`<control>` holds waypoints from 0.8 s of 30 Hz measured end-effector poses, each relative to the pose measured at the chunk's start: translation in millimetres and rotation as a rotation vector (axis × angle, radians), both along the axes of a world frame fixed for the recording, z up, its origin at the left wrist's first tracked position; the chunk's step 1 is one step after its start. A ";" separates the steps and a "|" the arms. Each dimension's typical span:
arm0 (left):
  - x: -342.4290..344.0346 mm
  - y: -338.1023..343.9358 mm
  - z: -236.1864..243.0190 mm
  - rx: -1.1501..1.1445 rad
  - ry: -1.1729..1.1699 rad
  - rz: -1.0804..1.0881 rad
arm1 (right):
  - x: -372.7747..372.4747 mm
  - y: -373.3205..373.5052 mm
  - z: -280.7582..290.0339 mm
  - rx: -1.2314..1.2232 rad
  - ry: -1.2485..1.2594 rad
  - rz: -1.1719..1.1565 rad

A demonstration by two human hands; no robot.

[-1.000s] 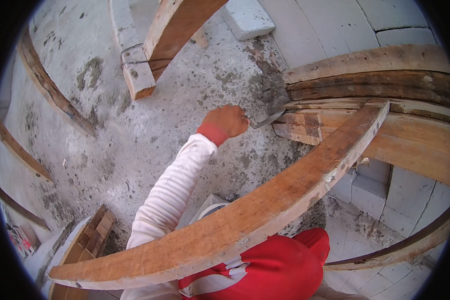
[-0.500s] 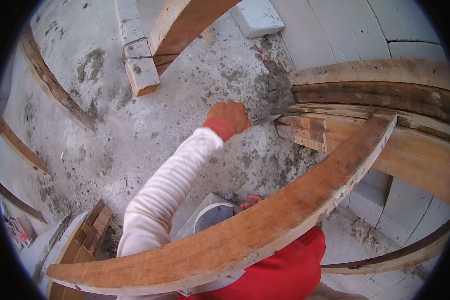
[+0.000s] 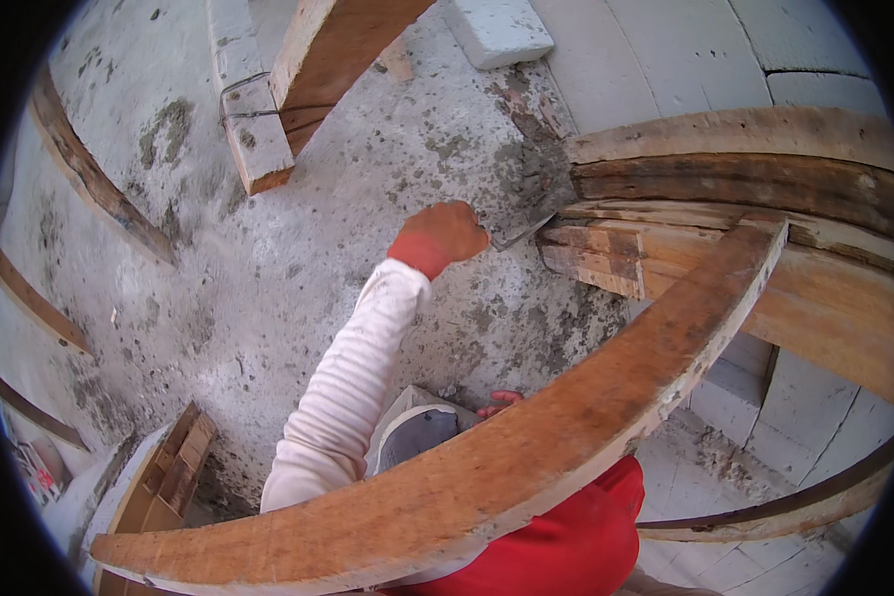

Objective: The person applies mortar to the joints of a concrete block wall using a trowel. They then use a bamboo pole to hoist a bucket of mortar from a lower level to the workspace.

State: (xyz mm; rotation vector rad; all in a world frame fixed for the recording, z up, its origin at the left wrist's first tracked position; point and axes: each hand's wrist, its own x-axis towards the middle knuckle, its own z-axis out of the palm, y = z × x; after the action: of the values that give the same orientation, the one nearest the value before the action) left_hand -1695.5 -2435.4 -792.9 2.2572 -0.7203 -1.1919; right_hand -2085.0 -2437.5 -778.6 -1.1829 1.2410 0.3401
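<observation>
My left hand (image 3: 442, 233), in a red cuff, is closed on a thin-bladed metal trowel (image 3: 524, 230). The blade reaches to the ends of stacked weathered timbers (image 3: 735, 177) at the right. My right hand (image 3: 502, 405) shows only curled fingers behind a long wooden beam (image 3: 556, 437) that crosses below me; whatever it may hold is hidden. Beside those fingers lies a grey rounded object (image 3: 417, 437) with a pale rim, partly covered by the beam.
Mortar-spattered concrete (image 3: 308, 298) spreads around my hands. Two joined timbers (image 3: 268, 139) bound with wire are above. A white block (image 3: 497, 30) sits by pale slabs (image 3: 666, 55). More timber pieces (image 3: 99, 169) line the left, with boards (image 3: 169, 467) lower left.
Over the last second my left hand and trowel have shifted only slightly. My right hand's fingers and more of the grey rounded object have come into view behind the beam.
</observation>
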 end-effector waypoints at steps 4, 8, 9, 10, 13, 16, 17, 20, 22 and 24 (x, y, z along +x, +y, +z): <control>25.8 -14.6 27.7 -0.013 -0.069 -0.139 | -2.2 2.3 -0.5 -0.006 0.003 -0.007; 17.4 -31.3 80.6 -0.010 -0.139 -0.223 | -3.8 3.3 -2.5 -0.013 -0.003 -0.018; 16.1 -28.9 82.8 -0.007 -0.145 -0.214 | -3.0 3.0 -0.7 -0.012 0.000 -0.007; 14.9 -26.0 84.2 -0.005 -0.150 -0.204 | -1.1 1.5 1.7 -0.012 0.004 0.003; 15.9 -20.2 98.0 -0.002 -0.146 -0.229 | -1.3 2.3 1.6 -0.015 0.000 0.003; 26.7 -3.1 106.5 0.039 -0.148 -0.258 | -3.3 3.6 0.6 -0.011 -0.002 0.000; 32.1 3.8 105.9 0.055 -0.155 -0.270 | -3.9 3.6 -0.2 -0.016 -0.006 -0.006; 41.5 26.0 93.0 0.064 -0.099 -0.175 | -5.4 1.9 0.6 -0.035 -0.010 -0.010; 16.0 23.0 59.9 -0.033 -0.163 -0.116 | -6.4 0.4 0.3 -0.056 -0.016 -0.007; 5.1 20.5 33.4 -0.039 -0.222 -0.072 | -6.7 -0.9 -2.4 -0.077 -0.030 0.044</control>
State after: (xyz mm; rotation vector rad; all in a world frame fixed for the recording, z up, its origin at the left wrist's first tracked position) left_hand -1690.4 -2414.9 -759.5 2.3723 -0.9079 -0.9587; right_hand -2091.7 -2438.4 -781.0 -1.2783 1.2119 0.3088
